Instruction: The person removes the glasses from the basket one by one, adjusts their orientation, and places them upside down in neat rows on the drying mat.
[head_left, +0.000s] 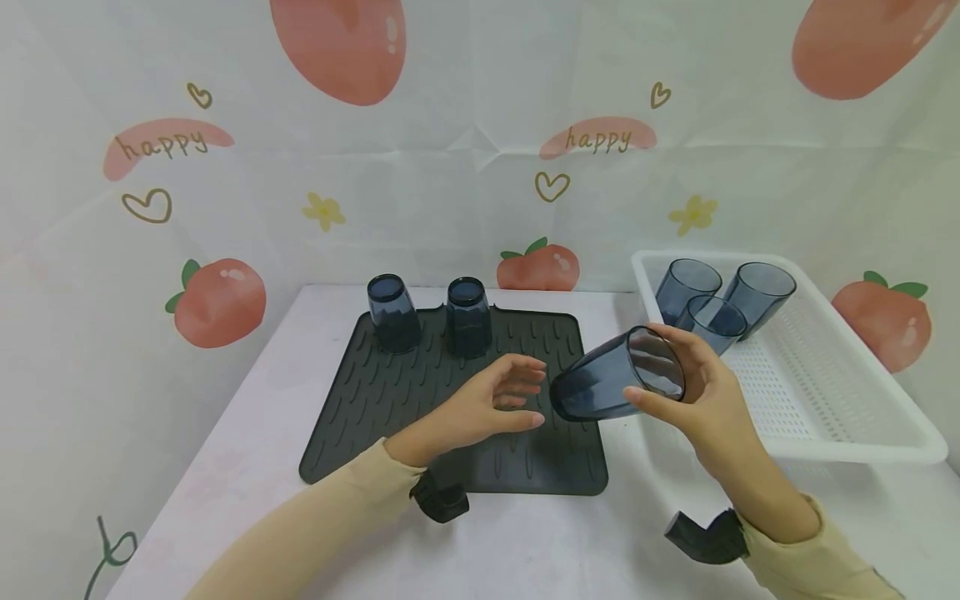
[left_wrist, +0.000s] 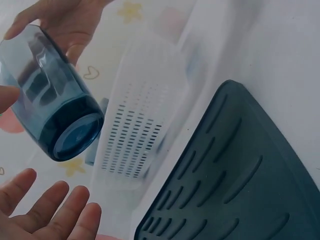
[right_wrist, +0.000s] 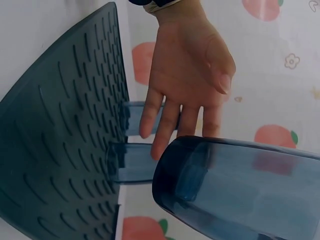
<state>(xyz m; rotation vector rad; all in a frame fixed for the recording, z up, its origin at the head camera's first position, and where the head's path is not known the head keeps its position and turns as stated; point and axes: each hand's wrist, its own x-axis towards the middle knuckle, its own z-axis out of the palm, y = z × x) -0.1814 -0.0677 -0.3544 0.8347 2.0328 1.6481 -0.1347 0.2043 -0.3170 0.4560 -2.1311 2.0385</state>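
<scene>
My right hand (head_left: 708, 392) grips a blue tinted drinking glass (head_left: 600, 379) near its rim. The glass is tilted, almost on its side, with its thick base pointing left toward my other hand. My left hand (head_left: 487, 404) is held over the black drying mat (head_left: 375, 417), its fingers spread and the palm facing the glass's base. In the left wrist view those left fingers (left_wrist: 60, 205) are apart from the glass (left_wrist: 55, 95). Two similar glasses (head_left: 393, 317) (head_left: 468, 321) stand upside down along the mat's back edge.
A white perforated plastic basket (head_left: 847, 375) stands at the right of the white table (head_left: 540, 550). Inside its back left corner are three more blue glasses (head_left: 688, 283), rims up. Behind the table hangs a white cloth (head_left: 450, 167) printed with peaches.
</scene>
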